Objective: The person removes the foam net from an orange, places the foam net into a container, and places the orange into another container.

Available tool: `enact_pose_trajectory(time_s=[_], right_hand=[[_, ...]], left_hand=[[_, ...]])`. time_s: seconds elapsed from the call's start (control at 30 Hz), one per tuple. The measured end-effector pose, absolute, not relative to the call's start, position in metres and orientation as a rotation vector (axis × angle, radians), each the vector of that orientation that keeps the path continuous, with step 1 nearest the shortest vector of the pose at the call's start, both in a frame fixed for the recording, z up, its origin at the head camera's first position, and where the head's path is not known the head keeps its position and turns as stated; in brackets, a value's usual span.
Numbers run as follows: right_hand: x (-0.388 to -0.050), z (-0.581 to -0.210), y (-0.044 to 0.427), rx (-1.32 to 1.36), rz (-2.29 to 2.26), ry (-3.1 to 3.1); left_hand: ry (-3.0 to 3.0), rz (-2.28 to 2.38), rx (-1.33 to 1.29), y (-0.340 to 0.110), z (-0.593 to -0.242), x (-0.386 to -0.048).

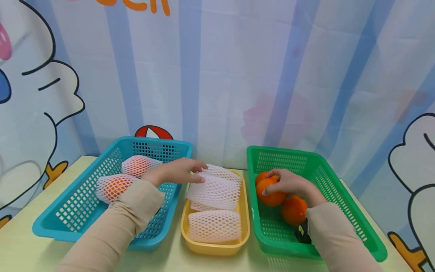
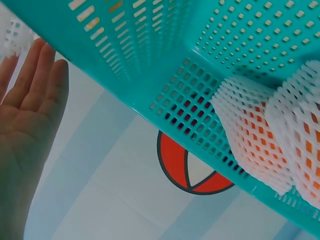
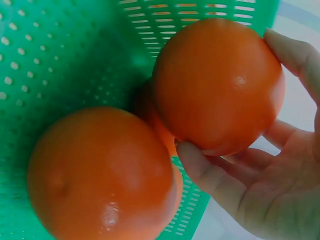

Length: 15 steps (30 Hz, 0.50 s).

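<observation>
I had the right hand gripping one orange between thumb and fingers inside the green basket, beside two further oranges, while the left hand, empty with fingers loosely extended, was positioned at the white foam nets in the yellow tray, contact being indeterminate from my views.

Pale yellow table; blue basket left; yellow tray between; green basket right
</observation>
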State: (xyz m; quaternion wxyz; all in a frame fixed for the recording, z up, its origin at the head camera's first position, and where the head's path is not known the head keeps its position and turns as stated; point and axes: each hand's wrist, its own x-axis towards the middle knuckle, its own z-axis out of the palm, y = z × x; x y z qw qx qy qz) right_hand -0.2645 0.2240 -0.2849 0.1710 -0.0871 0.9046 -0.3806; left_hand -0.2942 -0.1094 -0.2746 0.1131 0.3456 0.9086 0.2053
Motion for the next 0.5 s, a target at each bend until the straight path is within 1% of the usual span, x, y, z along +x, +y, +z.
enact_pose_trajectory(time_s=[0.5], right_hand=[[-0.265, -0.302, 0.213, -0.241, -0.683, 2.666]], left_hand=[[2.766, 0.646, 1.126, -0.139, -0.273, -0.289]])
